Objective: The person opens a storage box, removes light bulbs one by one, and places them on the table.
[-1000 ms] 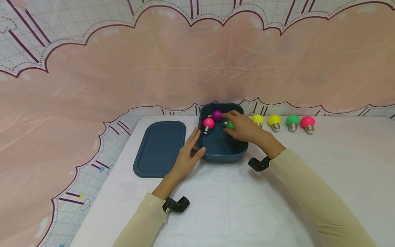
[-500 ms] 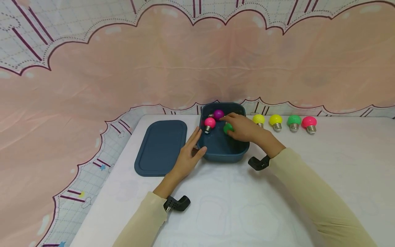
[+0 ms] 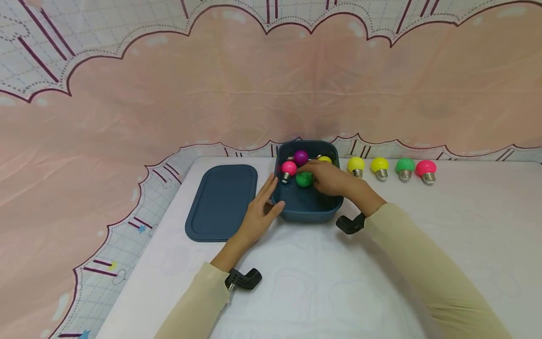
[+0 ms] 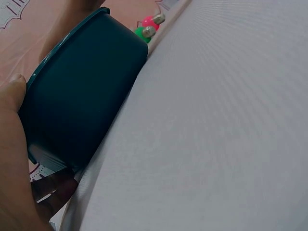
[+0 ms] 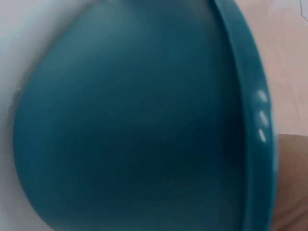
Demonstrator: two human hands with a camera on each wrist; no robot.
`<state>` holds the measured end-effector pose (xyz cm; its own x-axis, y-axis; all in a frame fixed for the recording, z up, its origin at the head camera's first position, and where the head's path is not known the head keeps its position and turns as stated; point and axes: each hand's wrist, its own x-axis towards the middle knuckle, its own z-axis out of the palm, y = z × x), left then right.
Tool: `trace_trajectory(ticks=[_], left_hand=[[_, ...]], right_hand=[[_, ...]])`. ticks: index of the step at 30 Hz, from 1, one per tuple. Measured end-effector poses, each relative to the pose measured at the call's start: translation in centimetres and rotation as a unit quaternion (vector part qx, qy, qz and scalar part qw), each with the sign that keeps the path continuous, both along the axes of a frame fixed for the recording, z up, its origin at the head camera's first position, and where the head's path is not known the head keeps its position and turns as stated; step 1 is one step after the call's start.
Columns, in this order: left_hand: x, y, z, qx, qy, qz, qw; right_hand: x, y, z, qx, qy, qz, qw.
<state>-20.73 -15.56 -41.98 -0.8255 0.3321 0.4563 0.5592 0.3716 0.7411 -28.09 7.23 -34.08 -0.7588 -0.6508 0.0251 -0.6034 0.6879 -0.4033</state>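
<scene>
A dark blue box (image 3: 306,214) stands at the back middle of the white table. Inside it lie a purple bulb (image 3: 301,157), a pink bulb (image 3: 289,168), a yellow bulb (image 3: 324,159) and a green bulb (image 3: 303,179). My right hand (image 3: 315,176) reaches into the box and holds the green bulb low near the pink one. My left hand (image 3: 264,200) rests with straight fingers against the box's left wall, thumb at its front corner. The left wrist view shows that box wall (image 4: 86,101) beside my thumb (image 4: 14,96). In the right wrist view the box (image 5: 134,120) fills the frame, blurred.
The box's flat blue lid (image 3: 222,202) lies to the left of it. To the right of the box a row stands along the table's back edge: yellow bulb (image 3: 355,165), yellow bulb (image 3: 379,165), green bulb (image 3: 405,166), pink bulb (image 3: 426,168). A pink patterned cloth hangs behind.
My right hand has moved left and down inside the box with the green bulb, uncovering the yellow bulb at the back. The left hand has stayed on the box.
</scene>
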Motion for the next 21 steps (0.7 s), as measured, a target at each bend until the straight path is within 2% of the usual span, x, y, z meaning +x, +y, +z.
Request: trace_trajectory(ticks=[1, 5, 8, 12, 21], left_hand=[[0.0, 0.0, 0.0, 0.000, 0.005, -0.001, 1.0000], [1.4, 0.4, 2.2, 0.001, -0.011, -0.002, 0.9999], [2.4, 0.8, 3.9, 0.002, -0.026, -0.004, 0.9997], [2.5, 0.9, 4.1, 0.002, -0.017, -0.007, 0.9998], [2.5, 0.8, 4.0, 0.001, -0.012, -0.004, 0.9999]], right_hand=[[-0.1, 0.0, -0.1, -0.006, 0.004, 0.005, 1.000], [-0.4, -0.2, -0.5, -0.021, 0.017, 0.018, 0.999], [-0.7, -0.2, -0.7, -0.014, 0.026, 0.017, 0.999], [-0.8, -0.2, -0.9, 0.002, 0.036, 0.010, 0.999], [-0.7, -0.5, -1.1, 0.018, -0.002, -0.011, 1.000]])
